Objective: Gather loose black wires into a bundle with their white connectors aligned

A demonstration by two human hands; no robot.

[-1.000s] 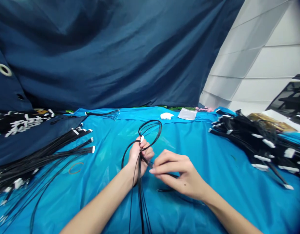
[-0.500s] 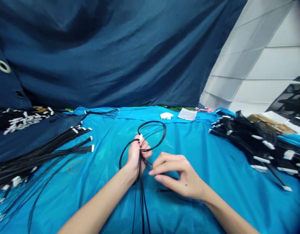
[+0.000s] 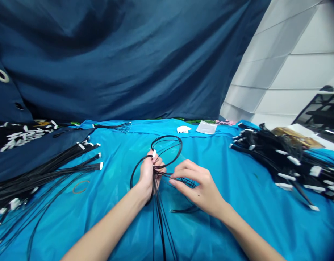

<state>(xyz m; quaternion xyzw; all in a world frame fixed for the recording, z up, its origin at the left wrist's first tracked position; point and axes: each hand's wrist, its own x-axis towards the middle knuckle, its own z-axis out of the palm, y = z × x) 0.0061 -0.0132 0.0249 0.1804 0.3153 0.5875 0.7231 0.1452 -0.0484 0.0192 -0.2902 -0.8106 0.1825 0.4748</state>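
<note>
My left hand [image 3: 150, 174], near the middle of the cloth, is closed around a bundle of thin black wires [image 3: 160, 214]. The bundle curves into a large loop [image 3: 180, 148] above the fist and another [image 3: 132, 170] at its left. A small white connector [image 3: 154, 154] shows at the top of the fist. Loose wire ends hang down toward me. To the right, my right hand [image 3: 195, 185] pinches several strands of the same bundle between thumb and fingers. These strands run sideways from the fist and on behind the hand. A wire end with bare tips [image 3: 174, 211] lies below them.
Blue cloth [image 3: 115, 224] covers the table. Black wire bundles with white connectors lie in a left pile [image 3: 61, 159] and a right pile [image 3: 278, 156]. A rubber band [image 3: 80, 186] lies left of centre. Farther back are white pieces [image 3: 183, 129] and a clear bag [image 3: 206, 127].
My right hand has risen slightly and closed on several strands, which now stretch sideways from the bundle. My left hand keeps its hold. The whole view has shifted a little.
</note>
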